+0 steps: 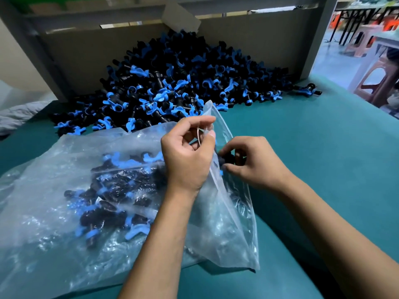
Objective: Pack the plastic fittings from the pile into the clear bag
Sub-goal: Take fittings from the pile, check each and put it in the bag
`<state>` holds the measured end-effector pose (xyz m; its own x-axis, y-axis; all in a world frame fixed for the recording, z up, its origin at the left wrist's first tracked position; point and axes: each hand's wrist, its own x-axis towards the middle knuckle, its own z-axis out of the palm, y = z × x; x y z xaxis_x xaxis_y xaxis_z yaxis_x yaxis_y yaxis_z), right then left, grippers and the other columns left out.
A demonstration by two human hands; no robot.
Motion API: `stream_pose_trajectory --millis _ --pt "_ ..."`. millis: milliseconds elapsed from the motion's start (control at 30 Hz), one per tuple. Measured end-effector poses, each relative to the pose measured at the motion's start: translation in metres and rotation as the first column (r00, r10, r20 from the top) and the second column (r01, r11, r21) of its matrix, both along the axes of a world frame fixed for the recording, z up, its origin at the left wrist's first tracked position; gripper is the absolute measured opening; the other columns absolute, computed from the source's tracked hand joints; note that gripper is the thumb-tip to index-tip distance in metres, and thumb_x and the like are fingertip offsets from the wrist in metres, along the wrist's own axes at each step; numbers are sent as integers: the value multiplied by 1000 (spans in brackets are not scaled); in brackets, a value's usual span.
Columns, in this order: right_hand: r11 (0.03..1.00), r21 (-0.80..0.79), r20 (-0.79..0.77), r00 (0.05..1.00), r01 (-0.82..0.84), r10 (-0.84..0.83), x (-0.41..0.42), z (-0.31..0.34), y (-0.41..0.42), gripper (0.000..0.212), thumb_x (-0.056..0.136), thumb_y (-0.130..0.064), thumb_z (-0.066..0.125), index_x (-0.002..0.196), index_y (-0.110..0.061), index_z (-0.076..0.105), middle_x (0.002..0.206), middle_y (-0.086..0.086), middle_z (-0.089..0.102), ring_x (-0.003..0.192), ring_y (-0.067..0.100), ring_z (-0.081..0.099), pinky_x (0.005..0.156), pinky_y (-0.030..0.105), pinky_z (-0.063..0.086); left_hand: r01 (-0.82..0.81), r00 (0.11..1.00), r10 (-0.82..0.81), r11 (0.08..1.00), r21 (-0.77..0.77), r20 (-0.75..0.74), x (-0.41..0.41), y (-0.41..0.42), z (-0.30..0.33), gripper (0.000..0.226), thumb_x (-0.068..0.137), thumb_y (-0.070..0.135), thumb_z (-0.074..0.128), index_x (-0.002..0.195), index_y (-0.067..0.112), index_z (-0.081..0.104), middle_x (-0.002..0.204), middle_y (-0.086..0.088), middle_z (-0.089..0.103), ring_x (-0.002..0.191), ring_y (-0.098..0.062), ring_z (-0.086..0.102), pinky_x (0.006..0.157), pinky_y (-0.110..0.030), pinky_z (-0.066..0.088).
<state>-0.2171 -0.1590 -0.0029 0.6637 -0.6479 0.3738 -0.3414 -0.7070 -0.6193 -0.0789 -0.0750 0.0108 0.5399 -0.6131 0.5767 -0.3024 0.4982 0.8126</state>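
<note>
Loading step — left hand [185, 156] pinches bag [64, 190] mouth up, right hand [248, 162] clamped on fittings [226, 159] at opening — next, push them inside, release.

Left hand [185, 156] was raised with fingers curled, pinching; right hand [252, 162] lay beside it, fingers curled in a grip.

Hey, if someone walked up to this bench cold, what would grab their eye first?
Probably the big pile of black and blue plastic fittings heaped against the grey back panel. Next, the clear bag lying on the teal table in front, partly filled. The left hand pinches its opening up while the right hand holds a fitting at the mouth.
</note>
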Motion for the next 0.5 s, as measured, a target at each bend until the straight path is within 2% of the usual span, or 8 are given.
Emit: stream_pose_trajectory --millis 100,167,267,300,333,367,433,500 --pt "995 -60 -55 995 -85 81 8 4 11 15 75 -2 73 79 -16 68 76 -5 66 64 8 56 62 22 44 35 999 -35 999 -12 4 -6 2 5 25 86 -16 65 100 2 76 91 -9 74 78 -4 65 72 -16 51" --pt "987 -92 -38 991 -130 127 19 7 17 4 78 -6 69 78 -4 66 71 7 65 64 24 58 61 36 46 58 998 -58 998 -9 24 -12 4 7 24 86 -16 66 101 0 76 94 -13 74 81 -5 67 75 -17 51" --pt "959 107 169 956 -261 241 35 9 32 10 81 -2 59 83 8 58 78 28 60 73 37 56 65 50 51 54 997 -54 999 -3 56 -20 5 9 24 85 -15 67 101 1 76 96 -14 74 83 -9 69 77 -18 51" --pt "930 201 211 941 -307 265 36 7 36 13 84 3 58 93 12 60 84 27 61 82 36 57 73 41 54 49 997 -49 999 -5 66 -21 5 10 25 86 -14 68 101 3 77 96 -13 74 84 -10 69 77 -18 51" --pt "907 298 188 950 -298 250 39 6 38 21 88 7 58 108 12 60 86 16 62 93 34 58 75 18 53 47 996 -46 999 -10 74 -21 5 10 24 86 -13 68 101 3 77 96 -13 74 84 -11 69 76 -19 51" --pt "887 383 141 965 -258 220 41 2 41 29 91 12 57 119 7 58 86 -1 58 99 27 58 73 3 45 45 996 -44 999 -20 76 -20 6 10 24 86 -13 68 101 3 77 96 -13 74 84 -11 69 76 -19 52" --pt "824 491 240 953 -282 183 45 -1 41 28 93 10 55 113 -10 59 85 -13 53 97 16 53 75 2 42 28 997 -26 999 -35 67 -18 6 8 23 85 -12 67 100 3 76 95 -13 74 85 -9 69 77 -18 51" --pt "778 518 477 875 -355 82 51 2 38 10 86 -1 62 86 -8 67 79 -2 63 80 10 57 69 19 47 -20 999 22 999 -32 40 -16 2 4 24 84 -13 67 98 4 76 94 -11 75 84 -7 69 77 -17 51"
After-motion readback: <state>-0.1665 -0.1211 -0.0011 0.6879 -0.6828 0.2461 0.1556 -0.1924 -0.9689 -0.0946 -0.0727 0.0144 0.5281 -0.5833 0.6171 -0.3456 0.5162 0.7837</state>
